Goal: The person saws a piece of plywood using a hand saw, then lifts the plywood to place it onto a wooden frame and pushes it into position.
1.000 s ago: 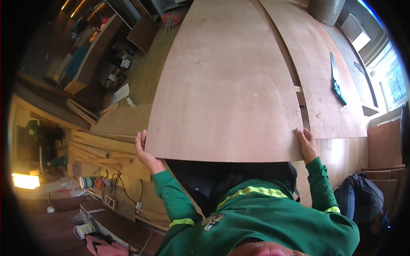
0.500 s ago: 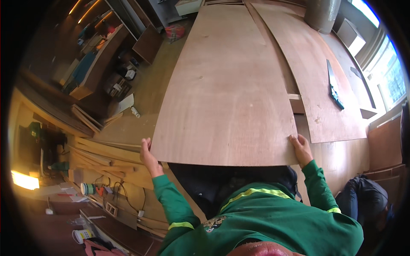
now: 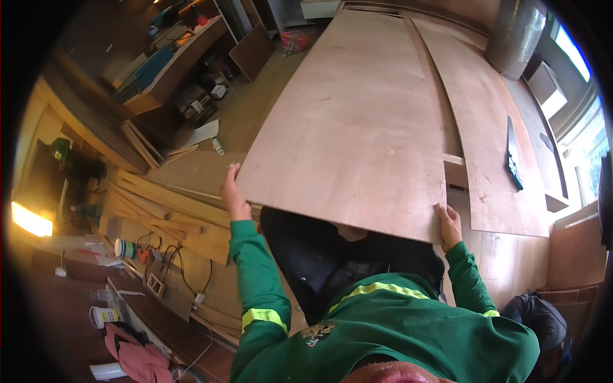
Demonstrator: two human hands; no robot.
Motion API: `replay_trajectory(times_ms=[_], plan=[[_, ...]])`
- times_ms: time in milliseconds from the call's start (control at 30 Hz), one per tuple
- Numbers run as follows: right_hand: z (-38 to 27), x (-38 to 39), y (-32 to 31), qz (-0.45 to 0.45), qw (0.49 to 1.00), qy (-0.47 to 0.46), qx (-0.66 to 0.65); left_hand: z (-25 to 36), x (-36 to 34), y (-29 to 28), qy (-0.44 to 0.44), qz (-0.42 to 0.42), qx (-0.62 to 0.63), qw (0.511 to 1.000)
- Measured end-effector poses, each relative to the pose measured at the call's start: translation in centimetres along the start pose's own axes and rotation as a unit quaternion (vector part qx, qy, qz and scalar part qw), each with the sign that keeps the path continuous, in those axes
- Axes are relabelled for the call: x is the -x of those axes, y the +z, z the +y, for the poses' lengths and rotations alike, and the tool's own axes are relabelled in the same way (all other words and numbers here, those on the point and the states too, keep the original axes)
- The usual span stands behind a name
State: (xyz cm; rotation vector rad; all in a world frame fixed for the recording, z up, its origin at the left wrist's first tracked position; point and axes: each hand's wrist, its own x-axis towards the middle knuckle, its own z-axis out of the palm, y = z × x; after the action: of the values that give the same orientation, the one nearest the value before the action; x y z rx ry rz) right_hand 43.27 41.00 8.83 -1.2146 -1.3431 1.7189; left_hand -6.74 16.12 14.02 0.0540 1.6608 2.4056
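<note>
Plywood panel (image 3: 345,140) in hand, supporting the near end above the black-clad lap (image 3: 297,255), with the broad face stretching away up the middle of the view. By the look of it, being at the step of holding and steering, with the near edge slanting: left corner lying farther from the body than the right. Pinching the right edge near its corner with the right hand (image 3: 449,226), thumb lying on top, fingers curling around and partly hiding below. Cupping the left corner with the left hand (image 3: 234,191), fingers standing loosely bent outside the edge; not being able to tell whether gripping underneath. Judging by the length, needing both hands to act together for any turn or lowering, and needing care along the right edge.

Seeing a second panel (image 3: 491,207) lying there, just beside but apart, bearing a handsaw (image 3: 513,156). Glimpsing a wooden frame (image 3: 455,171) in the gap between. Finding a tall wrapped roll (image 3: 516,38) standing near the far right, and a person in dark clothes (image 3: 535,316) bending low at lower right. Having wood strips (image 3: 156,220), cables (image 3: 179,262) and a tub (image 3: 124,247) lying off to the left.
</note>
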Motion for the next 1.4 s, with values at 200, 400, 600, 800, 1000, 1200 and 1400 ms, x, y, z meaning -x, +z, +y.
replay_trajectory(times_ms=[200, 400, 600, 800, 1000, 1200, 1400], plan=[[-3.1, -4.7, -0.6, -0.006, 0.999, 0.007, 0.042, -3.3, -1.8, 3.2, 0.02, 0.014, -0.013, 1.0], [-3.6, -1.2, -0.1, 0.017, 0.998, 0.063, 0.016, -2.8, -1.6, 3.9, 0.03, 0.006, -0.024, 0.999], [-1.2, 1.5, -0.3, 0.011, 0.993, 0.03, -0.114, -5.0, 6.5, 3.4, -0.117, -0.118, 0.263, 0.95], [-1.4, 0.5, 0.9, 0.046, 0.99, 0.006, -0.13, -5.1, 5.2, 6.2, -0.14, -0.044, 0.175, 0.974], [-4.8, -5.9, 2.7, 0.042, 0.991, -0.021, -0.124, -6.2, -1.2, 11.6, -0.118, -0.037, 0.147, 0.981], [-8.0, -12.3, 4.7, 0.075, 0.988, -0.05, -0.127, -7.4, -8.1, 15.8, -0.108, -0.086, 0.173, 0.975], [-11.4, -22.9, 3.9, 0.103, 0.979, -0.08, -0.155, -7.9, -12.5, 25.7, -0.162, -0.069, 0.096, 0.98]])
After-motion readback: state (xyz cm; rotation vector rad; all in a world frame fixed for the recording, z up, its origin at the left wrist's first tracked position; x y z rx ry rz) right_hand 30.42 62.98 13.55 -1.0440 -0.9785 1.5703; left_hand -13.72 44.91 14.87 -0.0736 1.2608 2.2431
